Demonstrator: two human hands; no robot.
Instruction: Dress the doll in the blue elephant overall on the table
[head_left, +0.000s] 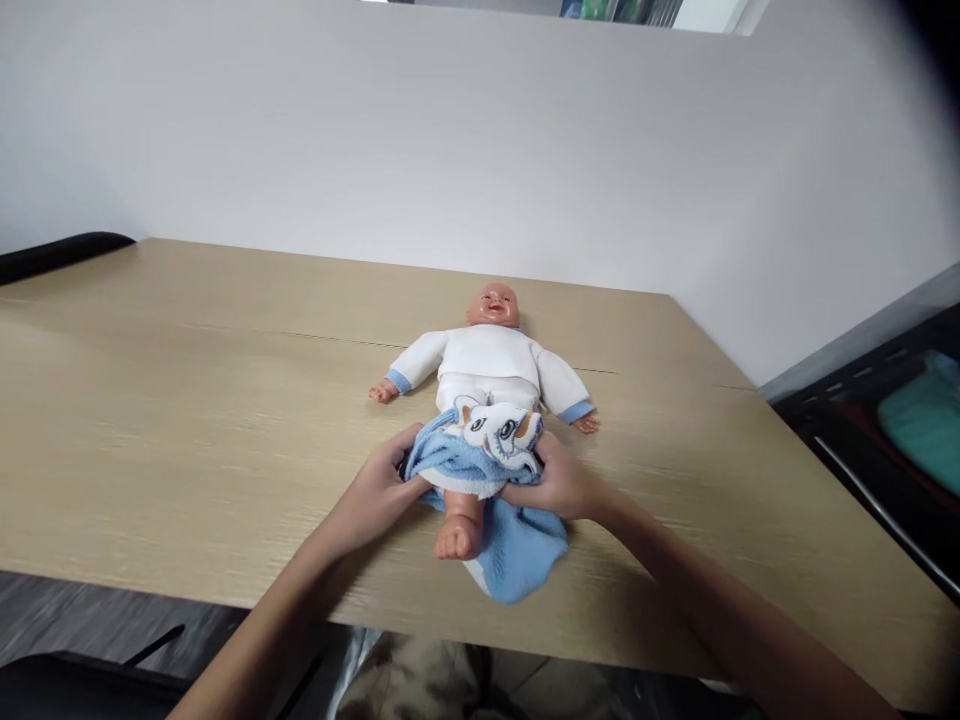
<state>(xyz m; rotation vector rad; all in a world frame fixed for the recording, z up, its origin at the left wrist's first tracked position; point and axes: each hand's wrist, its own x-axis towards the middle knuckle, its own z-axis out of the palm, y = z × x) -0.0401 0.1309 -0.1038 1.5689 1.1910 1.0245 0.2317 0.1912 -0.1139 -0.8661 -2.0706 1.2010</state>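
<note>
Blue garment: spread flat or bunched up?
Mostly bunched up: the blue garment is gathered in folds between left hand and right hand, while its lower flap lies flatter.

I saw a doll [486, 352] lying on the table [225, 430], head [494, 304] toward the wall [375, 150] at twelve o'clock, arms [421, 358] toward eight and four. Clothing [465, 455] lay around one leg [461, 504], the foot [457, 540] at six. The left hand [386, 490] touched the clothing's eight o'clock, the right hand [564, 484] its four.

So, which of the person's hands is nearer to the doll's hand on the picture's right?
Right. The right hand holds the blue garment just below that doll's hand in view; the left hand is farther, at the garment's opposite side.
</note>
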